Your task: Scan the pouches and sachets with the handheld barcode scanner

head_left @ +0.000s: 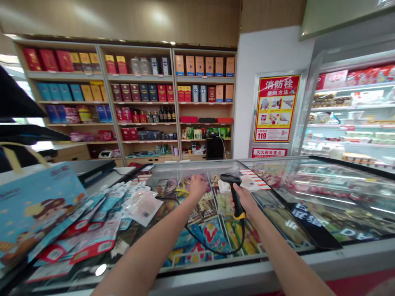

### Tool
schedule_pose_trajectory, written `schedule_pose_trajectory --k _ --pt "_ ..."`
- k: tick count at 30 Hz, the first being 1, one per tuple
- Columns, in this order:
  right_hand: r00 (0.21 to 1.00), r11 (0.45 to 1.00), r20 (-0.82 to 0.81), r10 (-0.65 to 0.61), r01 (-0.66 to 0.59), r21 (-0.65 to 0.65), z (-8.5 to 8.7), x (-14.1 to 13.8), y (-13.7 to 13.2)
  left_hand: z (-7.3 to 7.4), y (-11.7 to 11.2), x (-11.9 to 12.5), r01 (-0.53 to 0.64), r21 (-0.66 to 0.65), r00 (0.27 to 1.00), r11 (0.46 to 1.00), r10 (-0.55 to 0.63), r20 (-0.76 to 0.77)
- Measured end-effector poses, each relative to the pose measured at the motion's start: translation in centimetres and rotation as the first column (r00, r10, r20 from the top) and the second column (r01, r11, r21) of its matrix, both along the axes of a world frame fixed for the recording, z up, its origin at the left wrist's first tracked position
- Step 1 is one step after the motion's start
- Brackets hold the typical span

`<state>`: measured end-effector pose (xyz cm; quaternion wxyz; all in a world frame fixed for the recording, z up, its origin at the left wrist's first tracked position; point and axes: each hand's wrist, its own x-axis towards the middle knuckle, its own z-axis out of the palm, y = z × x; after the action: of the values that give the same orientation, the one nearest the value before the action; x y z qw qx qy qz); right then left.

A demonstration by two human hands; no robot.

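Observation:
My right hand [245,197] is wrapped round the handle of a black and yellow barcode scanner [236,197], whose head points left. From its base a black cable [212,250] loops over the glass top of a freezer [265,257]. My left hand [198,187] reaches forward above the glass, fingers slightly bent and apart, with nothing visible in it. A clear-wrapped package with a white label [144,205] lies to its left, beside a pile of blue, white and red spouted pouches [105,213]. Another pale clear-wrapped package [249,183] sits just behind my right hand.
A light-blue printed carrier bag [40,201] stands at the left. Colourful frozen packs [200,238] show through the glass. A second glass-topped freezer [333,189] adjoins on the right, with a lit chiller [354,111] behind it. Shelves of boxes [142,92] line the back wall.

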<state>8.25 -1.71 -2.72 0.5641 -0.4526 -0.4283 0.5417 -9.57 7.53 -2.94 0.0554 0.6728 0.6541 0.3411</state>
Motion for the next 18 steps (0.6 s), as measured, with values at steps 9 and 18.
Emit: schedule_pose_trajectory --k 9,18 --pt "0.974 0.974 0.032 0.226 -0.225 -0.036 0.7 -9.4 1.2 1.6 -7.4 -15.8 -0.278 -0.067 0.853 0.958 0.214 -0.475" --pt "0.949 0.952 0.072 0.307 -0.306 -0.024 -0.8 -14.9 2.1 0.4 -7.6 -21.8 -0.320 -0.145 0.925 0.936 0.275 -0.263"
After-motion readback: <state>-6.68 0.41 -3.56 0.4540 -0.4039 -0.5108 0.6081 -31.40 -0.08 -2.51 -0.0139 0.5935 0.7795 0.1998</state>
